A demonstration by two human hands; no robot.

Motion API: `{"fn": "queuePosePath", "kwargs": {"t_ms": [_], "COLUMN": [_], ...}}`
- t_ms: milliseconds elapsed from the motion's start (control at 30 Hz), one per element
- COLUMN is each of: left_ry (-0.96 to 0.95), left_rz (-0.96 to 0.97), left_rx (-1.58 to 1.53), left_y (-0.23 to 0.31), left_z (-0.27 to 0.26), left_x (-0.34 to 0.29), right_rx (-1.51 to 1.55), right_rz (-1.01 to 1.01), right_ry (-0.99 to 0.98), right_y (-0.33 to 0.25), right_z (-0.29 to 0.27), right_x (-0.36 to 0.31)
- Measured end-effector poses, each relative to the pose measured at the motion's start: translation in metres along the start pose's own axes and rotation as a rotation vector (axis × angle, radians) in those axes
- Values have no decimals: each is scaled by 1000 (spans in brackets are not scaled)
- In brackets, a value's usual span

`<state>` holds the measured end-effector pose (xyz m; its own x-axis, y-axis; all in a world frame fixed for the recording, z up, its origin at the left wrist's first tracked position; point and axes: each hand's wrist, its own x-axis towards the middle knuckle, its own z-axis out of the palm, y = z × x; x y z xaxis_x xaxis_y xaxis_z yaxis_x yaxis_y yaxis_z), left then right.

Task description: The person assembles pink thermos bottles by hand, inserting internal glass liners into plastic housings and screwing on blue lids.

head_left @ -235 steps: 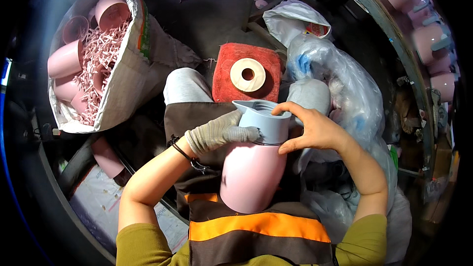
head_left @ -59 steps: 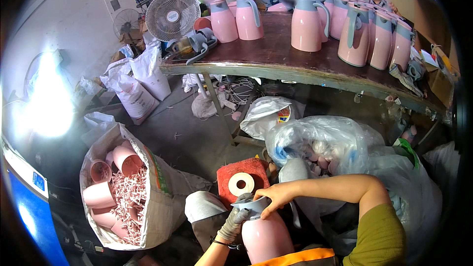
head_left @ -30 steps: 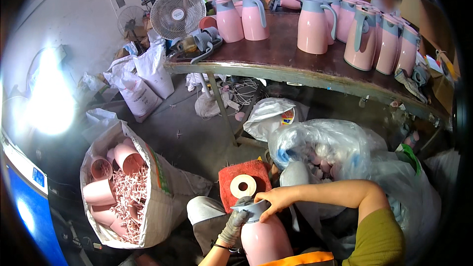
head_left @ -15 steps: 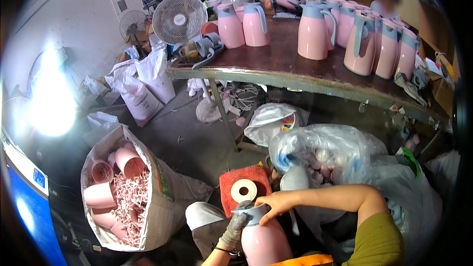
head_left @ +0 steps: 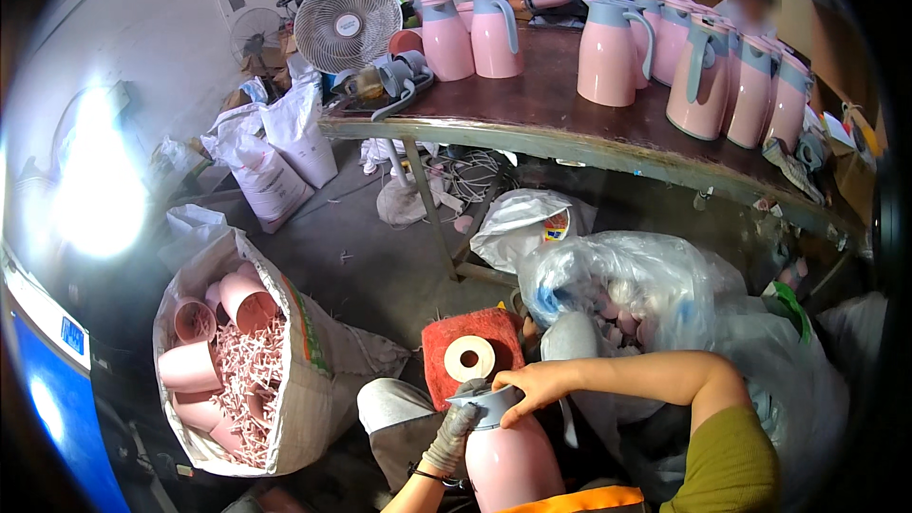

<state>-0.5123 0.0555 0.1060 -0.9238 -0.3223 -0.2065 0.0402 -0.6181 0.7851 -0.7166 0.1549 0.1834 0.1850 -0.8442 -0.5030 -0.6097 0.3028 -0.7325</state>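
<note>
Holding a pink jug (head_left: 513, 461) in our lap, both hands grip its grey top (head_left: 486, 403); many finished jugs (head_left: 703, 76) stand on the table (head_left: 570, 138).

Bare floor (head_left: 380, 266) lies open ahead and left between the sack of pink shells (head_left: 237, 351) and the table leg (head_left: 427, 199), while clear plastic bags (head_left: 655, 294) crowd the right and a red stool (head_left: 475, 361) with a tape roll (head_left: 469, 358) blocks straight ahead.
</note>
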Motion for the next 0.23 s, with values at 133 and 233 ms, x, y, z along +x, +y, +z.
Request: {"fn": "queuePosePath", "kwargs": {"t_ms": [133,233], "left_ry": [4,-34], "left_rz": [2,5], "left_rx": [-12,-33], "left_y": [-2,-13], "left_z": [-7,-20], "left_x": [-3,5], "right_rx": [29,10], "right_rz": [59,-11], "right_ry": [-63,-19], "right_y": [-18,-2], "right_z": [-7,-2], "right_x": [-4,7]}}
